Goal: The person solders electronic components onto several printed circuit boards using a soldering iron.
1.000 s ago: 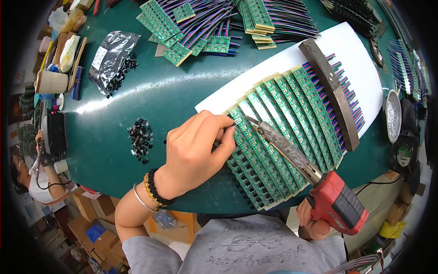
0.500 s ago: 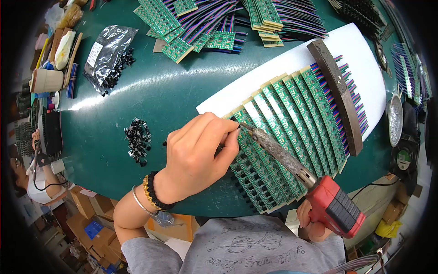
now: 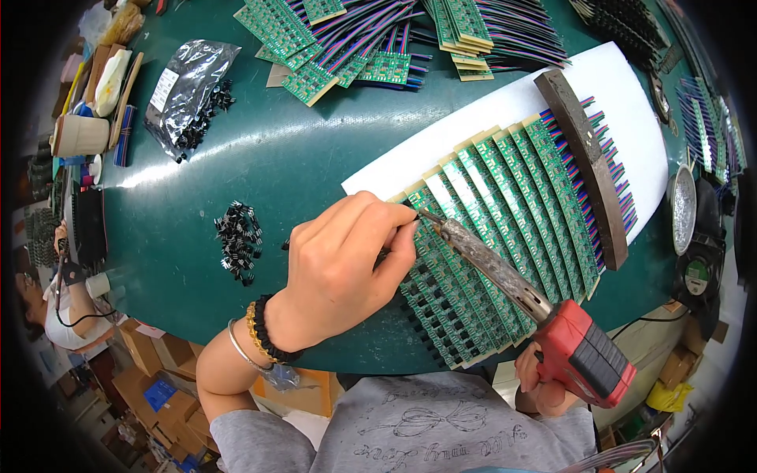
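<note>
My left hand (image 3: 343, 256) is closed in a pinch on a small black component (image 3: 415, 217), mostly hidden by the fingertips, at the upper end of a green circuit board. My right hand (image 3: 546, 386) is wrapped round the red handle of a soldering iron (image 3: 505, 276), partly hidden behind it. The iron's tip comes in right beside the left fingertips. Beneath it lies a fan of overlapping green circuit boards (image 3: 505, 205). Rows of black components (image 3: 445, 315) sit on the nearer boards. A dark metal bar (image 3: 587, 158) lies across the boards' coloured wires.
White foam (image 3: 631, 102) lies under the boards. Loose black components (image 3: 238, 240) are piled left of my hand, with an open plastic bag (image 3: 185, 98) beyond. More wired boards (image 3: 276, 31) are stacked at the back. A metal dish (image 3: 682, 209) stands right. Another person (image 3: 75, 315) sits far left.
The soldering iron's handle has shifted slightly right and up, with its tip still near the left fingertips. My left hand keeps its pinch in nearly the same place.
</note>
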`<action>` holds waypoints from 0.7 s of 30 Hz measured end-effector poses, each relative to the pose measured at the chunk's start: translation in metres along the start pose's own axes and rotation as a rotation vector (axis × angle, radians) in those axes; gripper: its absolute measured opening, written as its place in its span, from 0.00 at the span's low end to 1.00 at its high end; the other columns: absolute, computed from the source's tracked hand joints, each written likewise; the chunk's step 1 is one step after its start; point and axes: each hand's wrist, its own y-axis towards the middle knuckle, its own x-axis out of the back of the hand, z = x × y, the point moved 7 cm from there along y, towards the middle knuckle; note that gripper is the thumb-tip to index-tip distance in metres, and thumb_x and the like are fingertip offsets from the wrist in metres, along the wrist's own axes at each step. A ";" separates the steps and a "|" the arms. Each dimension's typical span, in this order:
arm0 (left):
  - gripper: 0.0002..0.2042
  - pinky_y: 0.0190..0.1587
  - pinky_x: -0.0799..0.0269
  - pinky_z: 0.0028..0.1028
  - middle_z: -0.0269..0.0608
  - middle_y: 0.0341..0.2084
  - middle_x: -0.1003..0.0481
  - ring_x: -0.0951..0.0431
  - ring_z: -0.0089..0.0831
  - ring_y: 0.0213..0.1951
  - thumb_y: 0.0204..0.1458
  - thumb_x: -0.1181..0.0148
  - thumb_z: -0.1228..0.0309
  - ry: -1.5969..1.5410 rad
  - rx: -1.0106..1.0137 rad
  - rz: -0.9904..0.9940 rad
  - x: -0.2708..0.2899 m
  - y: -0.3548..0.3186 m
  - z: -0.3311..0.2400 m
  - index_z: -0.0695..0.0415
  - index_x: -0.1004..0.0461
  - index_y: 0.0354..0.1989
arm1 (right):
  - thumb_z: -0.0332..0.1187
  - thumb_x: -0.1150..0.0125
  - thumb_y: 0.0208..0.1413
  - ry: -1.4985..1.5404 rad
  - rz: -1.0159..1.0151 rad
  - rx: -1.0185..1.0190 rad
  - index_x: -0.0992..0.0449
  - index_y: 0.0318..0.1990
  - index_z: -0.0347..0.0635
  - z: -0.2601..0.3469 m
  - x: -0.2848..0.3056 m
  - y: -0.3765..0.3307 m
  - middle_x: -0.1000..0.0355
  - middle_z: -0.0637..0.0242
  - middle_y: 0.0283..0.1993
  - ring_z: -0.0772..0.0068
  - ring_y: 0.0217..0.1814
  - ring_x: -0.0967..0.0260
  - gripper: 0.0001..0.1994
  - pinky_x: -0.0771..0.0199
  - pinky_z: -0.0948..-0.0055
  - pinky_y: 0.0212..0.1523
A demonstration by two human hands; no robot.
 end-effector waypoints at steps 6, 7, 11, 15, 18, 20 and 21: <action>0.08 0.21 0.34 0.29 0.35 0.18 0.33 0.28 0.31 0.19 0.43 0.35 0.83 0.013 0.004 0.005 0.001 -0.001 0.000 0.59 0.28 0.29 | 0.63 0.40 0.54 -0.048 0.001 -0.022 0.35 0.17 0.44 -0.002 0.003 -0.006 0.35 0.70 0.15 0.74 0.15 0.38 0.31 0.36 0.75 0.18; 0.08 0.21 0.34 0.29 0.35 0.18 0.33 0.28 0.31 0.19 0.43 0.35 0.83 0.015 0.003 0.008 0.000 0.000 0.000 0.59 0.28 0.29 | 0.63 0.41 0.54 -0.058 -0.003 -0.008 0.36 0.16 0.45 -0.002 0.004 -0.008 0.35 0.70 0.15 0.74 0.14 0.39 0.31 0.35 0.75 0.18; 0.08 0.21 0.34 0.29 0.35 0.18 0.33 0.28 0.31 0.19 0.43 0.35 0.82 0.013 0.000 0.006 -0.001 0.001 0.000 0.59 0.28 0.29 | 0.64 0.42 0.55 -0.020 -0.046 0.036 0.32 0.33 0.34 -0.002 0.006 -0.011 0.35 0.71 0.15 0.75 0.15 0.38 0.33 0.35 0.75 0.19; 0.08 0.21 0.34 0.29 0.35 0.18 0.32 0.27 0.30 0.19 0.43 0.34 0.82 0.013 0.009 0.002 -0.001 0.002 -0.001 0.59 0.27 0.28 | 0.65 0.43 0.54 0.015 0.018 0.115 0.34 0.52 0.25 0.003 0.007 -0.007 0.36 0.72 0.15 0.77 0.15 0.39 0.41 0.36 0.74 0.19; 0.08 0.21 0.33 0.28 0.35 0.18 0.31 0.26 0.30 0.20 0.42 0.34 0.82 0.018 0.005 -0.010 0.000 0.001 -0.002 0.59 0.27 0.28 | 0.65 0.43 0.54 0.045 0.140 0.153 0.39 0.60 0.23 0.002 0.002 -0.003 0.36 0.73 0.15 0.78 0.15 0.40 0.46 0.38 0.75 0.19; 0.08 0.22 0.33 0.28 0.35 0.18 0.31 0.26 0.30 0.20 0.42 0.35 0.83 0.018 -0.003 -0.017 0.000 0.001 -0.002 0.60 0.27 0.28 | 0.65 0.43 0.54 0.062 0.169 0.144 0.39 0.61 0.24 0.004 -0.007 -0.003 0.36 0.73 0.15 0.78 0.14 0.40 0.46 0.39 0.76 0.19; 0.08 0.22 0.32 0.28 0.35 0.18 0.31 0.26 0.30 0.20 0.42 0.35 0.83 0.012 -0.012 -0.022 0.000 0.001 -0.001 0.60 0.27 0.28 | 0.44 0.44 0.48 0.186 0.002 0.092 0.35 0.41 0.32 0.005 -0.010 -0.001 0.35 0.71 0.16 0.75 0.16 0.38 0.22 0.38 0.75 0.19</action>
